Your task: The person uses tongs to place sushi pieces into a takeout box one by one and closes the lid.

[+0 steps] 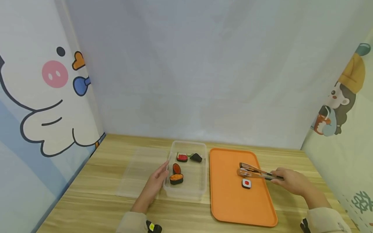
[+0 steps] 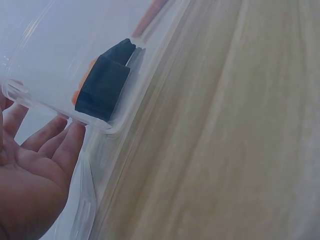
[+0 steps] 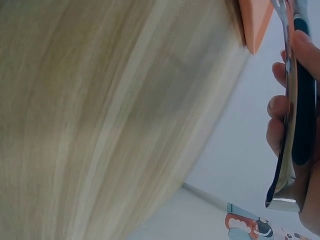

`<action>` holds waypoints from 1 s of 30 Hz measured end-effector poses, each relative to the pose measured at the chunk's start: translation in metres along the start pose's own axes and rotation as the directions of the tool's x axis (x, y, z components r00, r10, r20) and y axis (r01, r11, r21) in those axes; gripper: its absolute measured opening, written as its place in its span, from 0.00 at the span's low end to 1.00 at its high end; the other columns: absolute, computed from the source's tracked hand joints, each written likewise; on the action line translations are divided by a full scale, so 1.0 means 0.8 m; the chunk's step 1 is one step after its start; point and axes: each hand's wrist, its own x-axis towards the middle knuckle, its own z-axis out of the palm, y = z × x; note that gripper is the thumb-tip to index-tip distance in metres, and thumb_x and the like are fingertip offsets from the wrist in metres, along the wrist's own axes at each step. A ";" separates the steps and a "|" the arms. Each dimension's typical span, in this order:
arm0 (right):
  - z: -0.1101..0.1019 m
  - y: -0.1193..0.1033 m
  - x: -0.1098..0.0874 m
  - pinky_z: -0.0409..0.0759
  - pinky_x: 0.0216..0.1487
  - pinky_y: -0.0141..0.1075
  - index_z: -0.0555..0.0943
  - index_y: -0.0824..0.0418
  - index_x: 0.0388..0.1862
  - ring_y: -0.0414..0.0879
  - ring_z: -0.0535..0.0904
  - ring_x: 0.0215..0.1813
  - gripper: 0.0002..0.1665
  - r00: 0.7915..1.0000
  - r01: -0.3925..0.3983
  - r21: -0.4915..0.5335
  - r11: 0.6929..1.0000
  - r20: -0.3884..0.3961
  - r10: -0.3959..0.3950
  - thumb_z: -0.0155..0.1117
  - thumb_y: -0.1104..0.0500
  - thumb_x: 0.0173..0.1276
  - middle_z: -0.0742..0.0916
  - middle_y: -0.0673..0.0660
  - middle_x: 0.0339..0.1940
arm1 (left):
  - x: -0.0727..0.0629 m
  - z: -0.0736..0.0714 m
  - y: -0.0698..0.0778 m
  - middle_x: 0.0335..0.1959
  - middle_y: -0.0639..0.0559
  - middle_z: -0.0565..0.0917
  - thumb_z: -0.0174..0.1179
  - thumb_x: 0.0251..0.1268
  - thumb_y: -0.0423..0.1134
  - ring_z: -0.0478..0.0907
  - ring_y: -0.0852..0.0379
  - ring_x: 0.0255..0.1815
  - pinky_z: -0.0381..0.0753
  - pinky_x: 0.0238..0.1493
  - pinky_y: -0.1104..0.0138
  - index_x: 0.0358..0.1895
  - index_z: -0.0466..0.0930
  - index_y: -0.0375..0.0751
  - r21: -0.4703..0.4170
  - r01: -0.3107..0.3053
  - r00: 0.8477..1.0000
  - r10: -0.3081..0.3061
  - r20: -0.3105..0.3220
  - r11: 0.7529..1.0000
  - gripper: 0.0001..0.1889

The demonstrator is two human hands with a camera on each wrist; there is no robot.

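My left hand [image 1: 155, 183] rests its extended fingers against the left wall of a clear plastic box [image 1: 193, 183]. Inside lie an orange-topped toy sushi [image 1: 176, 179], a red oval one [image 1: 176, 168], a red-topped one [image 1: 182, 158] and a black wedge-shaped piece [image 1: 196, 157]. In the left wrist view, the fingertips touch the box near its corner, beside the dark sushi [image 2: 102, 85]. My right hand [image 1: 292, 182] grips metal tongs [image 3: 302, 115] by their dark handle. Their tips reach over the orange tray [image 1: 233, 204], behind a white sushi roll [image 1: 246, 183] with a red centre. Dark bits show between the tong arms.
A flat translucent lid [image 1: 138, 174] lies on the wooden table [image 1: 96, 181] left of the box, partly under my left forearm. The tray stands just right of the box. A pale curtain [image 1: 189, 81] closes off the back, and printed cloths hang at both sides.
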 end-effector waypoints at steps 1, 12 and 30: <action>0.000 0.000 0.000 0.65 0.26 0.33 0.83 0.65 0.52 0.34 0.64 0.25 0.22 1.000 0.000 -0.002 1.000 -0.005 0.000 0.65 0.50 0.68 0.72 0.40 0.27 | 0.000 0.000 -0.001 0.74 0.37 0.58 0.49 0.78 0.42 0.52 0.38 0.74 0.51 0.71 0.48 0.75 0.60 0.43 -0.002 0.002 1.000 -0.002 0.000 1.000 0.26; -0.013 -0.023 0.016 0.65 0.25 0.31 0.84 0.65 0.49 0.32 0.64 0.25 0.17 0.989 0.112 0.009 0.994 -0.095 -0.111 0.65 0.54 0.69 0.74 0.39 0.29 | 0.002 0.000 -0.003 0.74 0.36 0.58 0.48 0.78 0.40 0.53 0.38 0.73 0.52 0.71 0.48 0.75 0.60 0.42 -0.019 0.001 1.000 -0.001 0.002 1.000 0.26; -0.021 -0.121 0.095 0.79 0.45 0.53 0.81 0.67 0.57 0.57 0.81 0.47 0.24 0.976 0.196 0.012 0.981 -0.097 -0.194 0.61 0.50 0.72 0.82 0.64 0.53 | 0.000 0.001 0.000 0.74 0.35 0.58 0.49 0.78 0.40 0.53 0.37 0.73 0.52 0.71 0.47 0.74 0.61 0.41 -0.022 0.003 1.000 -0.003 0.001 1.000 0.26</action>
